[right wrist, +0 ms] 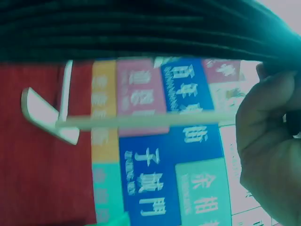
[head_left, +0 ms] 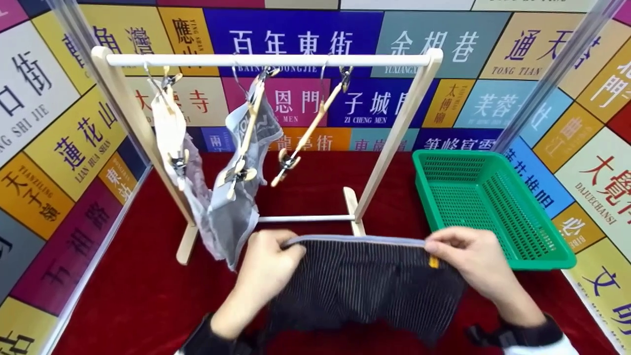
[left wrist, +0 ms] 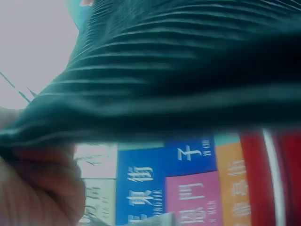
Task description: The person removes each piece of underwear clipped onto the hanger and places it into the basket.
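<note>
Black pinstriped shorts [head_left: 369, 286] hang stretched between my two hands in the head view, their grey-edged waistband on top. My left hand [head_left: 268, 264] grips the left end of that band, thumb against curled fingers. At the opposite end my right hand [head_left: 471, 261] pinches the band, right beside a small yellow tag [head_left: 434, 261]. The striped cloth [left wrist: 141, 70] spreads across the left wrist view above the hand [left wrist: 42, 188]. In the right wrist view, dark cloth [right wrist: 131, 33] runs along the top into the fingers of the hand [right wrist: 273, 141].
Behind the shorts stands a wooden rack [head_left: 266, 60] on red cloth [head_left: 123, 291]. From it hang a white garment [head_left: 167, 118], a grey garment [head_left: 231, 217] and a wooden clip hanger [head_left: 310, 128] holding no garment. A green plastic basket [head_left: 493, 207] sits to the right.
</note>
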A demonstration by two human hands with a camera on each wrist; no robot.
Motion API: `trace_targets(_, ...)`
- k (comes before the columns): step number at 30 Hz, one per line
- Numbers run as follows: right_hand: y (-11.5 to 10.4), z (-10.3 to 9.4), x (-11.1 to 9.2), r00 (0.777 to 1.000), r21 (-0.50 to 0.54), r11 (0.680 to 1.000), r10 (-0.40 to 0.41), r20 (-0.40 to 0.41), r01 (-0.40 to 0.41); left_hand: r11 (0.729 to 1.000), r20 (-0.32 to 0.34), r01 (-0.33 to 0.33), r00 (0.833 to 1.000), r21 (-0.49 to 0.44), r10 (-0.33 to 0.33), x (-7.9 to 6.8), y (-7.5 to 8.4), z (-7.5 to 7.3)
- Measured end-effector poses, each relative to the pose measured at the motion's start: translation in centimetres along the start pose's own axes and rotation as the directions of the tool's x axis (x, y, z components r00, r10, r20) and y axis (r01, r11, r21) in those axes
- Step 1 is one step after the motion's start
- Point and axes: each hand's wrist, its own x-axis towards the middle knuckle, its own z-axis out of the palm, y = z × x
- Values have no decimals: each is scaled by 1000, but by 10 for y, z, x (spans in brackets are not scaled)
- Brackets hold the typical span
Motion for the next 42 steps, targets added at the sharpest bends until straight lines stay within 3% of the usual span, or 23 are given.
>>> trace_targets(4, 20, 4, 16, 986, 8, 988, 151, 64, -152, 998, -36, 22, 999, 57, -20, 16, -24, 13)
trace_targets(6, 30, 7, 21, 979, 17, 982, 188, 75, -189, 996, -60, 18, 998, 85, -13, 22, -37, 20)
trace_targets(12, 53, 22, 30, 991, -109, 986, 132, 10, -130, 998, -79, 25, 997, 58, -20, 37, -73, 40)
trace_targets(17, 65, 37, 37, 985, -111, 979, 173, -8, -173, 988, -81, 150, 985, -27, -152, 45, -87, 52)
trace_targets(20, 70, 44, 39, 975, -72, 973, 222, 2, -221, 981, -96, 190, 977, -40, -193, 46, -90, 57)
trace_targets(25, 72, 48, 39, 968, -35, 967, 251, -14, -251, 986, -107, 162, 980, -47, -166, 45, -89, 59)
trace_targets(31, 76, 42, 41, 979, 7, 982, 191, -64, -191, 990, -90, 130, 987, -61, -135, 51, -92, 54)
trace_targets(35, 71, 41, 43, 978, 46, 985, 170, -124, -165, 993, -121, 100, 987, -55, -106, 55, -88, 54)
trace_targets(42, 49, 48, 38, 944, 166, 948, 296, -148, -271, 992, -183, 84, 978, -90, -100, 51, -67, 63)
